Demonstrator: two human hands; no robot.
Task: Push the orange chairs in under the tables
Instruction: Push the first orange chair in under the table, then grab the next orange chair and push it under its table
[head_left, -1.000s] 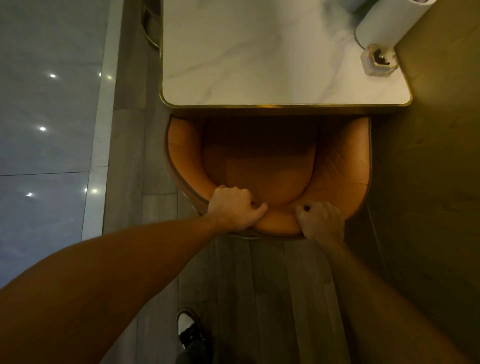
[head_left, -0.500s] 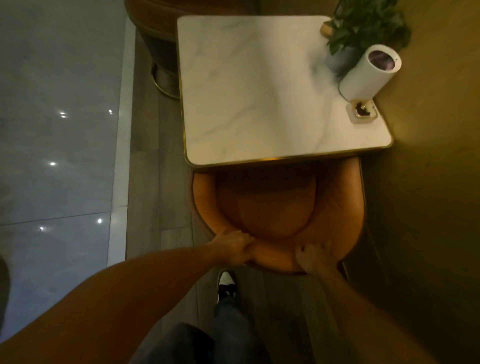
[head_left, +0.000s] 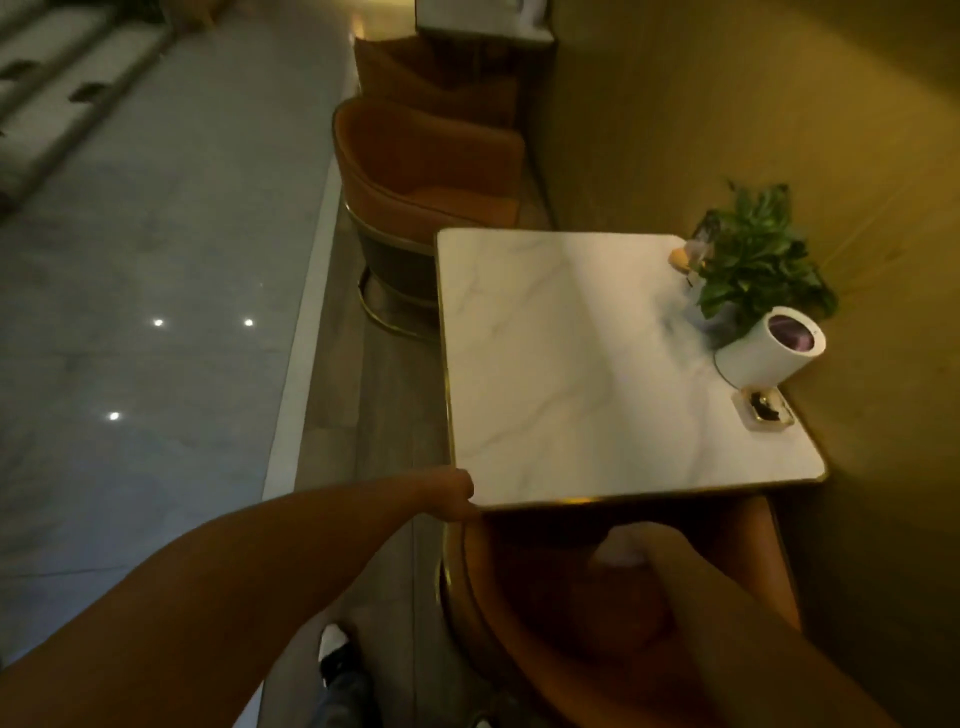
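Note:
The near orange chair (head_left: 524, 644) sits at the bottom right, its seat reaching in under the white marble table (head_left: 571, 374). My left hand (head_left: 451, 498) is at the table's near left corner, off the chair back, and the table edge hides its fingers. My right hand (head_left: 626, 552) is a blur above the chair's seat, just below the table's front edge; its fingers cannot be made out. A second orange chair (head_left: 415, 166) stands beyond the table's far side, mostly out from under it. A third orange chair (head_left: 431, 73) stands behind that one.
A potted plant (head_left: 753, 260), a white cylinder (head_left: 763, 353) and a small tray (head_left: 762, 410) sit on the table's right side, against the yellow wall (head_left: 727, 104). Another table (head_left: 483, 23) is at the top. Grey tiled floor (head_left: 130, 260) spreads left. My shoe (head_left: 335, 649) is below.
Both hands have come off the near chair's back, the left one up to the table corner. The view has lifted and turned, showing the far chairs.

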